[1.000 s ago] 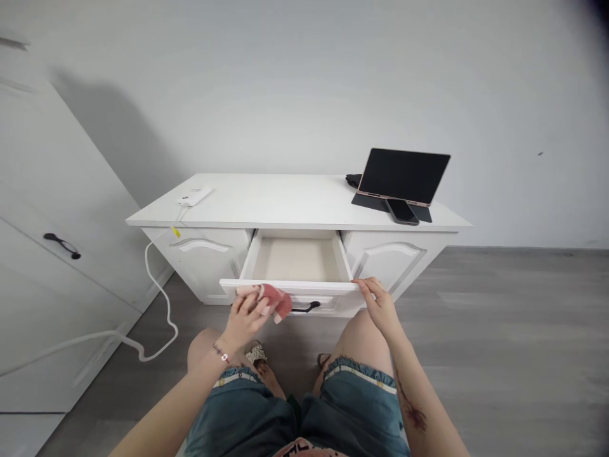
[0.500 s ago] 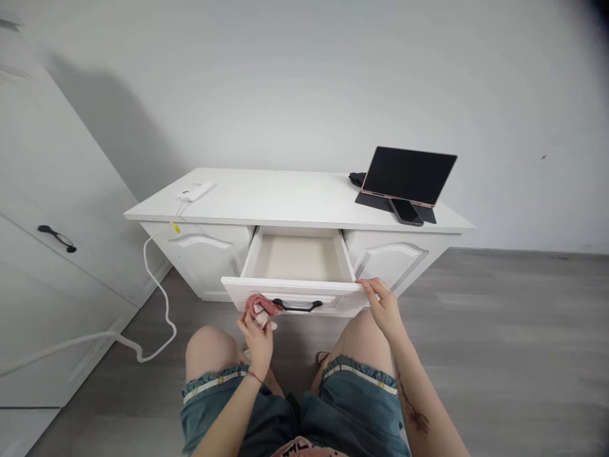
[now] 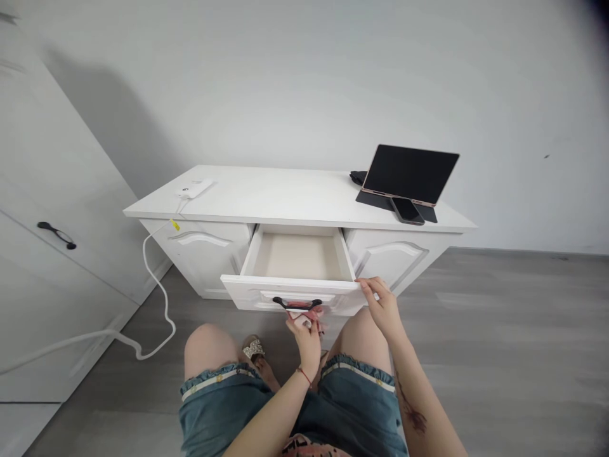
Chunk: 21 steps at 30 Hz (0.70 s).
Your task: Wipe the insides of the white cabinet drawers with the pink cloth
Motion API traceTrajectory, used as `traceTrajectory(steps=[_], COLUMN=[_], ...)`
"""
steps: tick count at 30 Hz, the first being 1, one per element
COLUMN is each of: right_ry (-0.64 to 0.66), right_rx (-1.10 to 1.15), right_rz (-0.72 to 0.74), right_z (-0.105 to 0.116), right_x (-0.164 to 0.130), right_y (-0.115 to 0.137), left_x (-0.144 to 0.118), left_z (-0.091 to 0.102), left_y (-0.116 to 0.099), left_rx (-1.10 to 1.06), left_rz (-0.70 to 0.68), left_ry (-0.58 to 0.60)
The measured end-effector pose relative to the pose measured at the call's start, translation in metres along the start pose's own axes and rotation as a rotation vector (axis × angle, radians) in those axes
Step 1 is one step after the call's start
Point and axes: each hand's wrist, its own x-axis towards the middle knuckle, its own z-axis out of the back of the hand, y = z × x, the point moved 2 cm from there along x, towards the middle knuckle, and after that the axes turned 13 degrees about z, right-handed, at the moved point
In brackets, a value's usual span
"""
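Here, a pink cloth (image 3: 304, 312) is gripped in the left hand (image 3: 307, 339) and pressed against the drawer (image 3: 295, 292) front, just under the black handle (image 3: 297, 304). The right hand (image 3: 383, 308) is laid on the drawer's right front corner, fingers curled over the edge. The drawer is pulled out of a white cabinet (image 3: 266, 200). On top are seen a tablet (image 3: 409, 174) and phone (image 3: 408, 211) at the right, and a white charger (image 3: 193, 189) at the left, its cable (image 3: 155, 298) trailing to the floor. 2 bare knees are set close below the drawer.
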Motion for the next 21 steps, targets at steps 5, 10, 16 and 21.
traceTrajectory(steps=[5,10,16,21], right_ry=[0.020,-0.033,-0.157,-0.228], right_rx=[-0.136,-0.165,-0.283,-0.385], right_rz=[0.053,0.072,0.183,0.203], right_z=[-0.004,-0.013,-0.027,-0.042], right_x=[-0.005,-0.002,0.022,0.043], right_y=[0.000,-0.009,-0.026,-0.042], left_x=[-0.020,-0.034,-0.041,-0.053], left_z=[-0.010,0.000,0.018,0.047], left_y=[-0.013,-0.009,0.022,0.048], left_rx=[-0.181,-0.305,-0.808,-1.331], left_rz=[0.102,0.019,0.303,0.730], left_ry=[0.155,0.369,0.532,0.719])
